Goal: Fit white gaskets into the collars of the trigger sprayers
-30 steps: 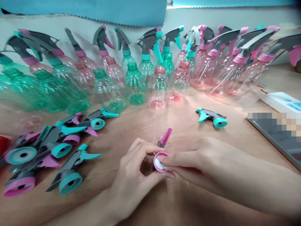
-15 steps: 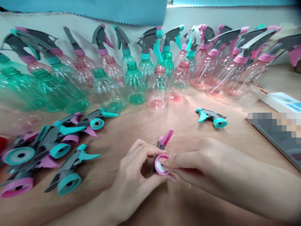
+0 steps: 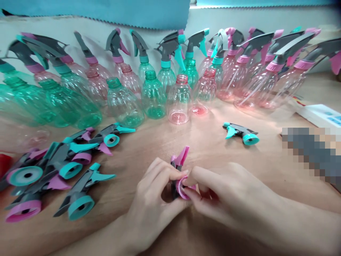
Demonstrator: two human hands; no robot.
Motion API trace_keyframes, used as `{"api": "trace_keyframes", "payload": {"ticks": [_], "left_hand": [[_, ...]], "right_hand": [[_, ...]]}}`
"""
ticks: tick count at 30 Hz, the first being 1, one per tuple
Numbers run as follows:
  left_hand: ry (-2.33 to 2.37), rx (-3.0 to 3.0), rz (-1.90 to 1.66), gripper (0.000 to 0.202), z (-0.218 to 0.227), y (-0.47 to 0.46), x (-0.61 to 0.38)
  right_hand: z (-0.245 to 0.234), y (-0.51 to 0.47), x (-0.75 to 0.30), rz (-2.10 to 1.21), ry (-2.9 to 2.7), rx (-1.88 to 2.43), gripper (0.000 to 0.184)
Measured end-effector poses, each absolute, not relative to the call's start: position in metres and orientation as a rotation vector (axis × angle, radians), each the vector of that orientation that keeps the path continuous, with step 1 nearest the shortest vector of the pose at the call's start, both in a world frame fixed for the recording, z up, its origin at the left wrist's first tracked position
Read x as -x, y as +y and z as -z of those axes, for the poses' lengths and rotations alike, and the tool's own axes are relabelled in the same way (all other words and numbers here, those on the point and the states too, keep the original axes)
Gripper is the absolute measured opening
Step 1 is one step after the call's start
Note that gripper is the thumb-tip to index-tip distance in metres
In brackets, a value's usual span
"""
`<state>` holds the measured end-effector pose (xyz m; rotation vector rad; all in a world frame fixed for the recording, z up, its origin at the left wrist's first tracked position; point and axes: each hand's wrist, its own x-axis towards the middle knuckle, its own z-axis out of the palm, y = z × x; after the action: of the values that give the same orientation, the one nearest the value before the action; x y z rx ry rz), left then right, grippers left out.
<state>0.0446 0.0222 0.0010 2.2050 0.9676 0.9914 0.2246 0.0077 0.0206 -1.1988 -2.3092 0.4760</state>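
Observation:
My left hand (image 3: 157, 193) curls its fingers and thumb around a grey trigger spray head (image 3: 174, 188) with a pink trigger and a pink screw collar. The collar's opening faces me, and the trigger points up and away. My right hand (image 3: 221, 188) is closed at the collar, with thumb and index finger pinched at its opening and right rim. Those fingertips cover most of the inside, so anything small between them is hidden. Left of my hands lies a loose spray head with a turquoise collar (image 3: 81, 206).
More spray heads (image 3: 70, 170) are piled at the left. Another turquoise one (image 3: 241, 133) lies at the right. Open bottles, including a pink one (image 3: 179, 106) and a green one (image 3: 153, 99), stand behind. Bottles with heads fitted line the wall. A white box (image 3: 319, 115) sits far right.
My right fingers have shifted from pressing the white disc inside the collar to a pinch at its opening and rim. The spray head has turned slightly, its trigger moving a little left.

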Motion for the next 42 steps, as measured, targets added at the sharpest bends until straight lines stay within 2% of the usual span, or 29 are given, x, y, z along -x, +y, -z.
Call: {"api": "trace_keyframes", "payload": {"ticks": [4,10,14,22,26,31,38,40,42], "left_hand": [[0.976,-2.185,-0.969,0.011,0.001,0.022,-0.044],[1.023,-2.142,-0.981,0.012,0.003,0.022,-0.042],[1.082,-2.026,-0.941,0.015,0.003,0.023,-0.043],[1.108,-1.998,-0.92,0.02,0.0,0.023,-0.044],[1.129,-2.022,-0.893,0.021,0.001,0.024,-0.044],[1.202,-1.959,-0.882,0.022,0.004,0.023,-0.044],[1.005,-1.888,-0.955,0.018,0.002,0.02,-0.044],[1.019,-1.91,-0.986,0.02,0.003,0.018,-0.044],[1.037,-1.907,-1.006,0.027,0.006,0.014,-0.044]], "right_hand": [[-0.02,0.009,-0.222,-0.476,-2.289,1.219,0.014],[-0.017,0.008,-0.22,-0.643,-2.191,1.257,0.008],[-0.017,0.01,-0.223,-0.566,-2.229,1.231,0.006],[-0.039,0.018,-0.232,-0.69,-2.413,1.183,0.011],[-0.038,0.016,-0.231,-0.586,-2.478,1.21,0.011],[-0.03,0.017,-0.23,-0.562,-2.537,1.159,0.022],[-0.051,0.02,-0.238,-0.514,-2.535,1.009,0.013],[-0.056,0.018,-0.237,-0.473,-2.526,1.055,0.021],[-0.056,0.012,-0.233,-0.448,-2.518,1.114,0.036]]}}
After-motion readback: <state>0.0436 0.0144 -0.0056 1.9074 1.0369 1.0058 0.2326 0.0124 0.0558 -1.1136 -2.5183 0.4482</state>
